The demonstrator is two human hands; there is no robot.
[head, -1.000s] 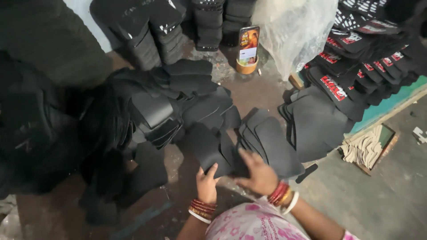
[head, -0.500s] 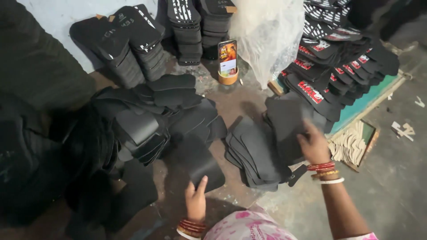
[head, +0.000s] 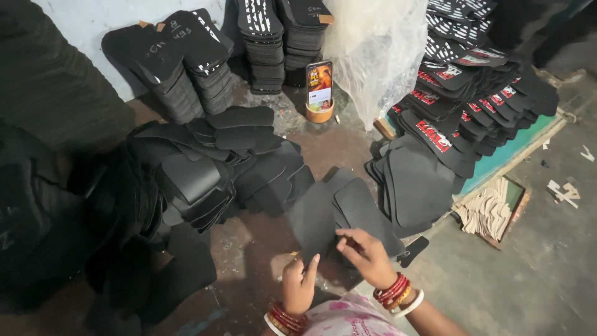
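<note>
2 hands work low in the view over a small fan of black sole-shaped sheets [head: 348,214] lying on the brown floor [head: 261,249], just ahead of the fingers. The left hand [head: 300,283] pinches the near edge of 1 dark sheet [head: 311,227] between thumb and fingers, lifting it upright; the right hand [head: 368,254] rests curled on the neighbouring sheet, fingers bent, though whether it grips or only presses I cannot tell. The hands sit close together, not touching. Separating 1 sheet cleanly likely calls for the right hand to pin the rest flat while the left peels slowly, since thin pieces cling. To the left of the hands sprawls a big heap of black cut pieces [head: 193,174]; to the right lies another flat stack [head: 416,186], and further ahead a phone propped in a cup [head: 319,93].
</note>
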